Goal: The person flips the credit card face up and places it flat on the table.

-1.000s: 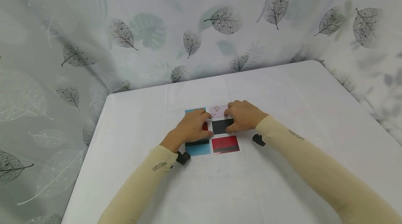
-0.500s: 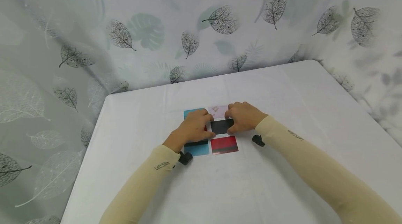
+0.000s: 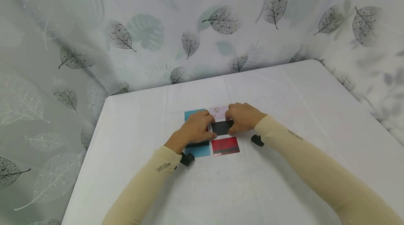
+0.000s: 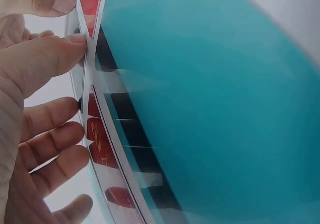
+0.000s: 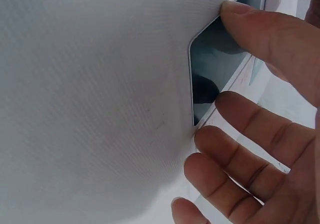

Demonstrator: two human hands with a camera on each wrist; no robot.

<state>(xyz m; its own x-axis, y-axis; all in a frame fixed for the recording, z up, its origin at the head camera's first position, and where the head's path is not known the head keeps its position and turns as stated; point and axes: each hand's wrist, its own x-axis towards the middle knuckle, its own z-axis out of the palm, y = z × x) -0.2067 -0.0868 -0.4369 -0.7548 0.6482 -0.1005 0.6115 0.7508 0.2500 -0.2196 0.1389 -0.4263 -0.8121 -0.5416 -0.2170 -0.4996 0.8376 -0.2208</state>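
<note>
A dark grey card [image 3: 221, 128] lies flat on the table in the right column, middle row, of a card grid. My left hand [image 3: 195, 127] is at its left end, with thumb and index fingertips at its edges. At the right end my right hand [image 3: 244, 118] holds it, thumb on the near edge and index finger on the far one. In the right wrist view the dark card's corner [image 5: 205, 58] shows between thumb and fingers. Under my left hand a red patterned card [image 4: 102, 139] is mostly hidden. Nearer lies a blue card with a black stripe [image 3: 198, 150].
A red card [image 3: 225, 146] lies just in front of the dark one. Behind are a pale pink card [image 3: 217, 111] and a blue card [image 3: 192, 113], partly covered by my hands. The white table [image 3: 142, 113] ends at a leaf-patterned curtain [image 3: 151, 49].
My left hand has slid slightly right, to the dark card's left end. The right thumb has drawn back a little toward the card's right end. The cards look unmoved.
</note>
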